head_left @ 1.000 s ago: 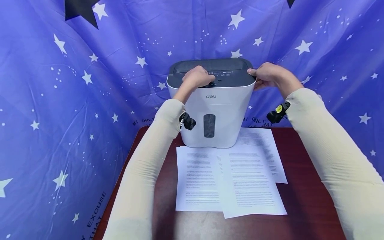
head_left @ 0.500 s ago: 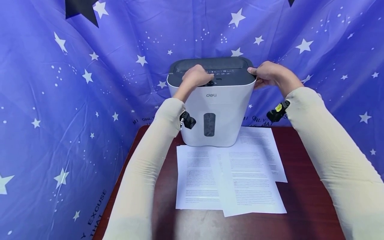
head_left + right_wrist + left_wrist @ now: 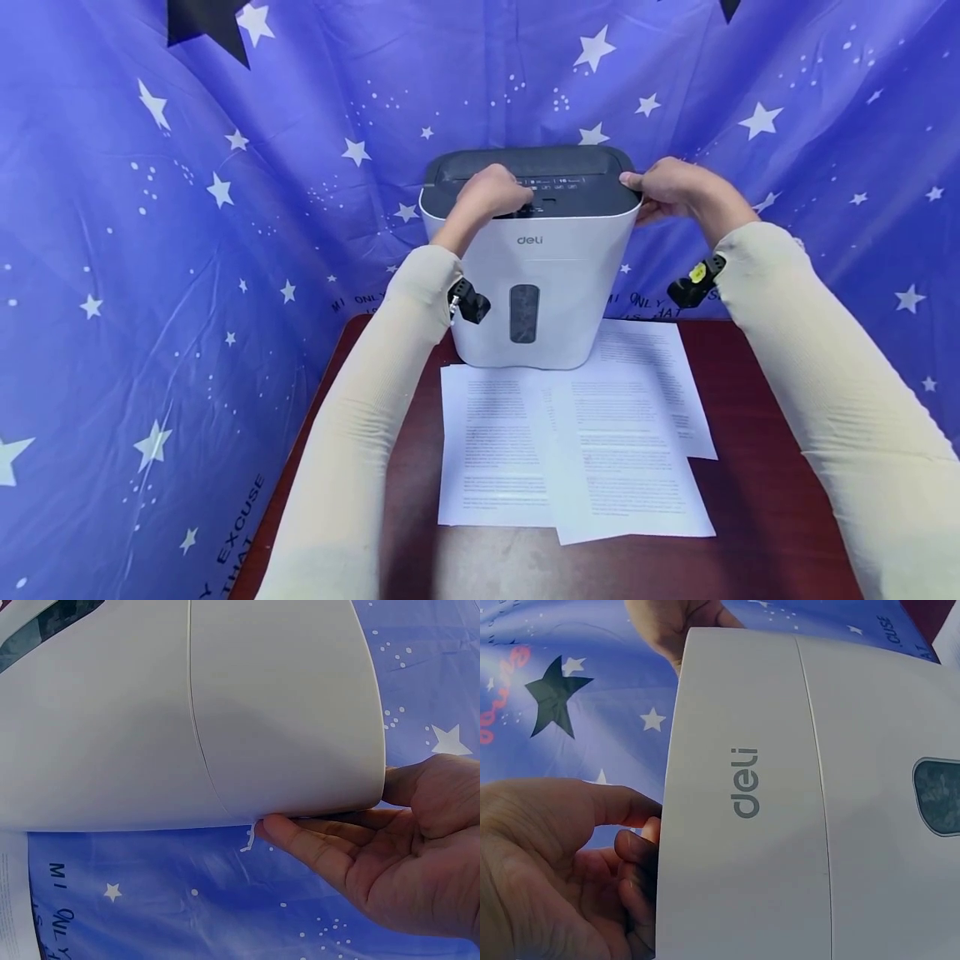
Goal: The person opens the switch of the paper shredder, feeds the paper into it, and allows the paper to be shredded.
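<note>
A white paper shredder (image 3: 543,292) with a black top and a small dark window stands upright on the table. My left hand (image 3: 493,193) lies over the front of the black top, fingers curled and thumb at the small controls. In the left wrist view, the shredder's front edge hides the tips of the left hand (image 3: 570,870), so what they touch is not seen. On the other side, my right hand (image 3: 671,190) grips the shredder's upper right edge, thumb on top and fingers along the side. The right wrist view shows the right hand (image 3: 375,851) with its fingers against the side wall.
Several printed paper sheets (image 3: 630,458) overlap in front of the shredder and beside its base. They lie on a dark red table (image 3: 772,467). A blue curtain (image 3: 277,167) with white stars hangs behind and to the left.
The thumb of my left hand has shifted slightly left over the controls. My right hand keeps its hold, and the shredder and sheets stay in place.
</note>
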